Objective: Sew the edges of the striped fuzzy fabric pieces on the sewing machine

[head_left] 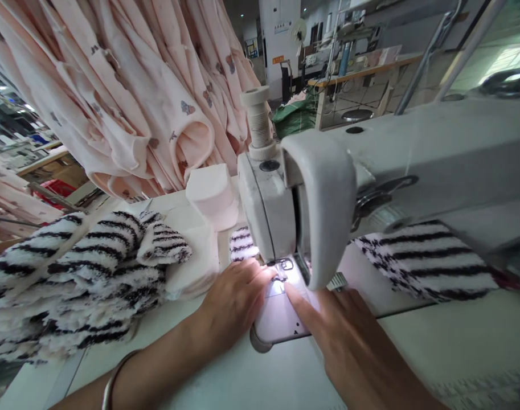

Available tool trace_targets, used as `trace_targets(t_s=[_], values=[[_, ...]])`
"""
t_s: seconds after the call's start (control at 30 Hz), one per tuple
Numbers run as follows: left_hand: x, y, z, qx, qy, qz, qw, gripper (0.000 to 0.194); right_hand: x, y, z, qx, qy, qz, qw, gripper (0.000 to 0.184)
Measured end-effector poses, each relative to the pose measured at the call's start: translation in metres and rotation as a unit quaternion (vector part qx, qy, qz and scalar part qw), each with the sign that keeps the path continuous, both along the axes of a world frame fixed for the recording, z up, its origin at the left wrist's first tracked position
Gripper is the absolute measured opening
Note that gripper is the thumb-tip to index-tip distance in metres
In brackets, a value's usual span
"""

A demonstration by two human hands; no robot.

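at the far left, a red plastic crate (54,191) sits low behind the work surface, and its contents are too hidden to tell. pale pink printed garments (114,97) hang in a dense mass overhead, with more at the left edge. on the white sewing table (251,381) lies a loose heap of fuzzy black-and-white striped fabric (72,279), touching a cream fabric pad (191,262). just behind the pad stands a pale pink folded block (212,196).

the left hand (234,302), with a metal bangle (110,387) on its wrist, lies open and flat, not clenched or grasping, its fingers pressing on the work just beside the presser foot (286,264). the pale pink fabric piece (281,319) lies on the machine bed under that foot, between both hands. the right hand (349,336) is also open, its extended index finger pressing on the same piece.

above the foot, a thread cone (255,117) stands on the head of the white sewing machine (413,154). far behind it, a bulging green woven sack (294,117) hides its contents. to the right, a striped fabric length (422,259) lies under the machine arm.
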State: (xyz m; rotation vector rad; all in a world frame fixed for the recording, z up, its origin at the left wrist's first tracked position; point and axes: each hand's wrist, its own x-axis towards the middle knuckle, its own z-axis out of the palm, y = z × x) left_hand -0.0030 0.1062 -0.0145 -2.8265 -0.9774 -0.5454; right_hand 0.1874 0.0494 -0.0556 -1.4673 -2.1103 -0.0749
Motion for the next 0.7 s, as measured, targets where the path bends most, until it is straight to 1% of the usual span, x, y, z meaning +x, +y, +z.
trace_targets(t_s=[0.07,0.13,0.27,0.37,0.43,0.57,0.63,0.7], values=[[-0.001,0.003,0.001,0.006,-0.005,-0.010,1.000,0.026,0.000,-0.007,-0.001,-0.016,0.012,0.011,1.000,0.060],[0.000,0.004,0.006,0.008,-0.003,-0.006,1.000,0.022,0.003,-0.014,-0.002,-0.020,0.022,0.023,0.999,0.063],[0.003,0.001,0.014,0.005,0.038,0.030,0.999,0.016,0.010,-0.025,-0.005,-0.015,0.010,0.022,1.000,0.064],[0.006,-0.003,0.013,0.001,0.068,0.044,0.997,0.018,0.013,-0.030,-0.009,0.009,-0.016,0.033,0.999,0.059],[0.008,-0.004,0.011,0.008,0.076,0.051,0.996,0.020,0.012,-0.031,-0.011,0.018,-0.005,0.031,0.999,0.057],[0.010,0.009,0.007,0.005,0.078,0.071,0.994,0.019,0.004,-0.029,-0.013,0.013,0.042,0.010,0.999,0.056],[0.008,0.017,0.008,-0.006,0.068,0.072,0.995,0.018,0.000,-0.029,-0.012,0.008,0.054,0.005,0.999,0.054],[0.006,0.018,0.011,-0.019,0.057,0.071,0.996,0.017,-0.004,-0.031,-0.008,0.019,0.078,-0.002,0.997,0.048]])
